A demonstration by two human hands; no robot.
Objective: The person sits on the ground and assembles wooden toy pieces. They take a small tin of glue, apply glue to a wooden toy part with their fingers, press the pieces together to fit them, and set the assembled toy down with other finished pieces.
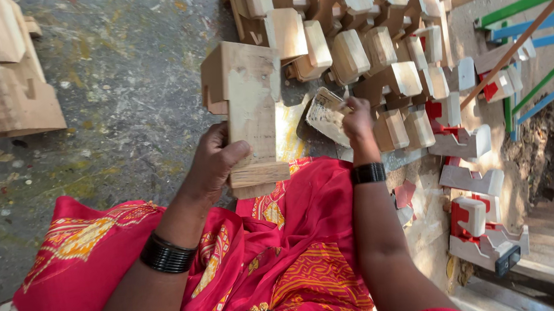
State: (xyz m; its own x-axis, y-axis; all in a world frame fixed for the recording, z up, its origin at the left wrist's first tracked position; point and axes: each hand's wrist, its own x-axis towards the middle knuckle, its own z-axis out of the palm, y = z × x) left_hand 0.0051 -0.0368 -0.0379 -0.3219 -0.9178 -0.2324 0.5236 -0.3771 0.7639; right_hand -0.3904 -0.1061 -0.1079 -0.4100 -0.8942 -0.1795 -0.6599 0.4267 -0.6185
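Your left hand (216,162) is closed around the lower part of a notched wooden block (245,106), fingers wrapped behind it and thumb pressed across the front near the bottom edge, so the block stands upright above your lap with its pale, patchy face turned toward you. Your right hand (357,120) is closed on a folded piece of sandpaper (326,115), pinched at its upper right corner, and holds it just beside the block's right edge, near but apart from the wood. Red patterned fabric (283,251) covers your lap beneath both hands. Beyond them, on the grey concrete floor (125,75), lies a heap of similar unpainted blocks (360,48), and further right a row of red and grey painted pieces (477,181) beside coloured wooden slats (524,12). A larger stack of wood (2,70) sits at the far left. To smooth the block well, it would likely help to keep your left thumb low so the whole face stays free, lay the paper flat rather than on its folded corner, and stroke along the grain with even pressure. The notch on the left side looks easy to miss, so turn the block within your grip to reach it, bracing the bottom against your lap if it wobbles.
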